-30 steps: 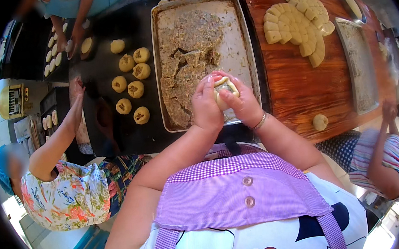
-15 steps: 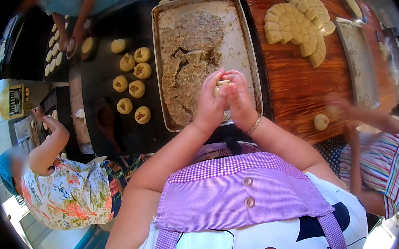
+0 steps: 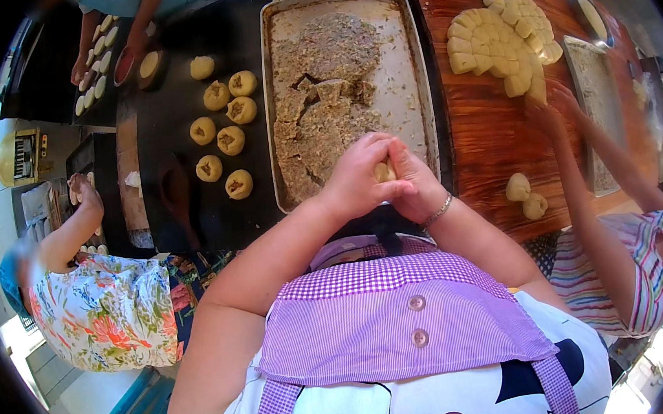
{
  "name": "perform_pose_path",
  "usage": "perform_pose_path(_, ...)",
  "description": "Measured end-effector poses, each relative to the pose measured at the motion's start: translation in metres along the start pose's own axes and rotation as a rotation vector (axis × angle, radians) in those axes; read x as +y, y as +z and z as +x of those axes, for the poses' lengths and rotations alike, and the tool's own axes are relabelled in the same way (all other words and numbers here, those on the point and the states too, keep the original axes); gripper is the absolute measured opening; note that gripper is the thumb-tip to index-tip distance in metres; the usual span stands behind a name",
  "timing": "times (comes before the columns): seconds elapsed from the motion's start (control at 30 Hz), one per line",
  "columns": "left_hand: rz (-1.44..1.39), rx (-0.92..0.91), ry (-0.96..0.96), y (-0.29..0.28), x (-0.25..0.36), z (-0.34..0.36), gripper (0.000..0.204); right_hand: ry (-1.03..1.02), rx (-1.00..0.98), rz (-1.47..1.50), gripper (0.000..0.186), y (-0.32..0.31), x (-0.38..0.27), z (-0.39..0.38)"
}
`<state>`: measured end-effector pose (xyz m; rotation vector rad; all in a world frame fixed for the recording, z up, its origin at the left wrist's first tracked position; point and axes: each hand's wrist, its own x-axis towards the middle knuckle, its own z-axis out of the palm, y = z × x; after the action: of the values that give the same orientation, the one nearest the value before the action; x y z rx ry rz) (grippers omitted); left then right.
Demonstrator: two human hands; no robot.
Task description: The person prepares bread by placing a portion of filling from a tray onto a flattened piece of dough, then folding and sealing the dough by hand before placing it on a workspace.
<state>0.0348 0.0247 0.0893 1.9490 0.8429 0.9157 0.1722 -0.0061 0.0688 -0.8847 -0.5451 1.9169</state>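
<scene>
Dough ball (image 3: 384, 171), mostly hidden betw. left hand (image 3: 361, 171) and right hand (image 3: 418, 184), approx. over the 5 o'clock corner of the metal tray (image 3: 393, 32). Main risk, prob.: split skin, due to too hard a squeeze from thumbs or palms. Also poss.: thin spot on one side, b/c of uneven pressure; or leak of any filling inside (can't see any from here), w/ a badly pinched seam as cause. Less likely: slip out of a slackened cup, then drop onto the brown mix (image 3: 335, 112) or tray edge.

Pose: forearms (image 3: 274, 267) in from abt. 8 and 4 o'clock, meeting beyond the top of the purple apron (image 3: 409, 279). Left fingers curled over the far side, thumb across toward the right palm; right hand round the 3 o'clock side, angled up toward 11, w/ bracelet (image 3: 440, 209) at the wrist. Fingers of both hands close together, clamped round the dough; tips partly hidden, so can't tell exact contact. Filled buns (image 3: 232, 141) at abt. 10 o'clock from the hands, well apart.
</scene>
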Motion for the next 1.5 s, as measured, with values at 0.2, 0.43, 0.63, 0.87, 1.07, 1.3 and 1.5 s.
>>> perform_pose_path(0.2,-0.114,0.232,0.048,0.010,-0.013,-0.016,0.017,0.085,0.054,0.172,0.066,0.019,-0.008,-0.006)
perform_pose_path(0.43,0.193,0.118,0.109,-0.018,-0.013,-0.017,0.050,0.207,-0.003,0.110,0.060,0.016,-0.012,0.005)
perform_pose_path(0.63,0.181,0.169,0.033,-0.013,0.001,-0.041,0.037,0.169,-0.100,0.182,0.066,0.024,0.016,0.004)
perform_pose_path(0.87,0.184,0.307,0.267,-0.022,-0.018,-0.062,0.022,0.331,-0.179,0.290,0.067,0.039,0.023,0.005)
perform_pose_path(1.07,0.561,0.515,0.084,-0.052,-0.026,-0.069,0.048,0.361,-0.063,0.138,0.055,0.054,0.033,0.044)
perform_pose_path(1.3,0.034,0.697,-0.055,-0.037,-0.035,-0.096,0.029,0.119,-0.052,0.071,0.061,0.083,0.083,0.049)
perform_pose_path(1.5,-0.542,1.020,-0.544,-0.072,-0.092,-0.123,0.029,0.241,-0.034,-0.314,0.061,0.049,0.110,0.070)
